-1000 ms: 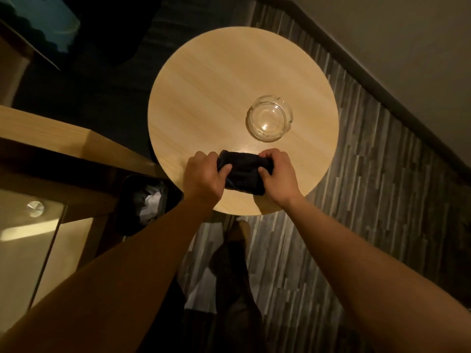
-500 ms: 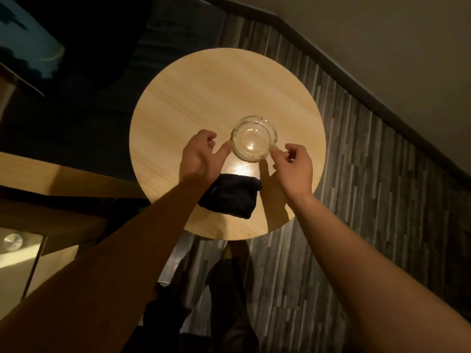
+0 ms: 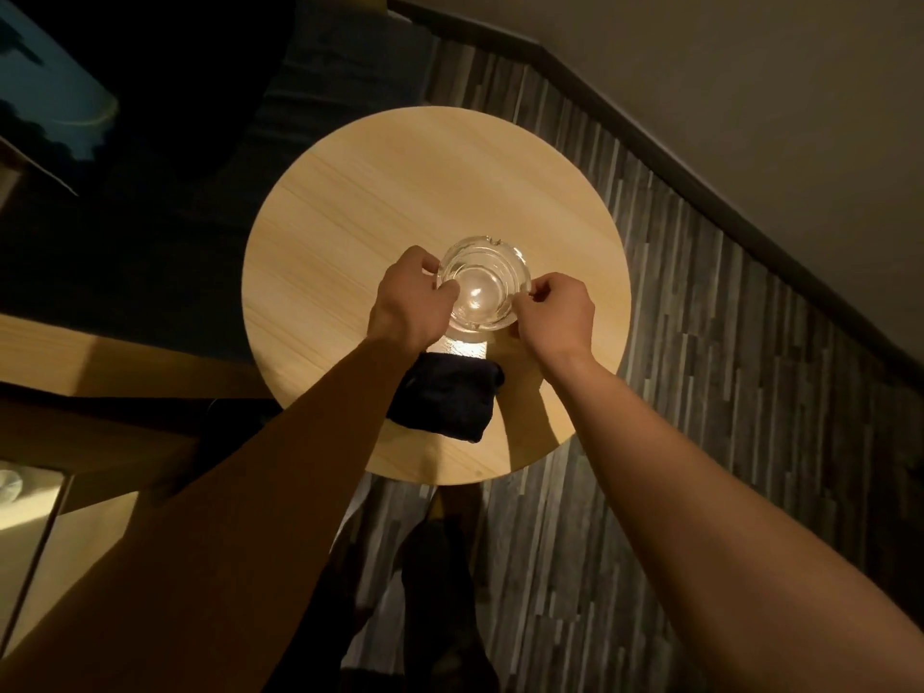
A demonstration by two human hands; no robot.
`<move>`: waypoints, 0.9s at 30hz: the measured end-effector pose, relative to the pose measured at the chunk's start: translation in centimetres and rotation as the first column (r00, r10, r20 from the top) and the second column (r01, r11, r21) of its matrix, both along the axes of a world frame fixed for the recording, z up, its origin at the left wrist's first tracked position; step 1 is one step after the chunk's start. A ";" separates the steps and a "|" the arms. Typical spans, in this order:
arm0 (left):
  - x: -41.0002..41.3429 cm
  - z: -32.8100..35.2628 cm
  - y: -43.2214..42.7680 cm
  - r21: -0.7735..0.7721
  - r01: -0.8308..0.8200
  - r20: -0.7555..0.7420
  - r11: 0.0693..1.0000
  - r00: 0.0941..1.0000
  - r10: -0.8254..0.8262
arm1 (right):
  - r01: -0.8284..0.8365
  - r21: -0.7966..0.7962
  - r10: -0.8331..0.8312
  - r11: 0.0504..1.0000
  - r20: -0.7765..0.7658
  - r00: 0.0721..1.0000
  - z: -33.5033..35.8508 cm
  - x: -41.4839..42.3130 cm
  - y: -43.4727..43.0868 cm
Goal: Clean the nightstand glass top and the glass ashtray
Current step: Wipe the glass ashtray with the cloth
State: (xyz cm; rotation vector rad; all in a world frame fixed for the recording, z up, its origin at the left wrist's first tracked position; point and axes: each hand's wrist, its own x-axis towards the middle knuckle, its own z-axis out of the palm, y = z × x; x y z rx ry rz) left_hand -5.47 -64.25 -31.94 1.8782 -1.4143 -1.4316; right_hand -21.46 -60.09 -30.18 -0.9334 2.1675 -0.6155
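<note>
both hands, left hand (image 3: 407,302) and right hand (image 3: 557,312), pinch the glass ashtray (image 3: 482,282) by opposite rims with closed fingers at mid-bench (image 3: 400,192), cloth (image 3: 447,400) lying idle just beside; ashtray step apparently starting, next needs a steady lift.

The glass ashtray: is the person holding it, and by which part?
Yes. Both hands grip the ashtray by its rim: left hand on the left side, right hand on the right.

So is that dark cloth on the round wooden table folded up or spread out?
Folded. The dark cloth lies as a compact, thick bundle on the round wooden table, just nearer than the clear glass ashtray; neither hand touches it.
</note>
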 end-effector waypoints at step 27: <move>15.0 10.5 15.1 0.351 -0.396 -0.510 0.848 0.679 0.528 | -0.515 0.164 0.523 0.841 -0.001 0.853 1.0 4.0 8.0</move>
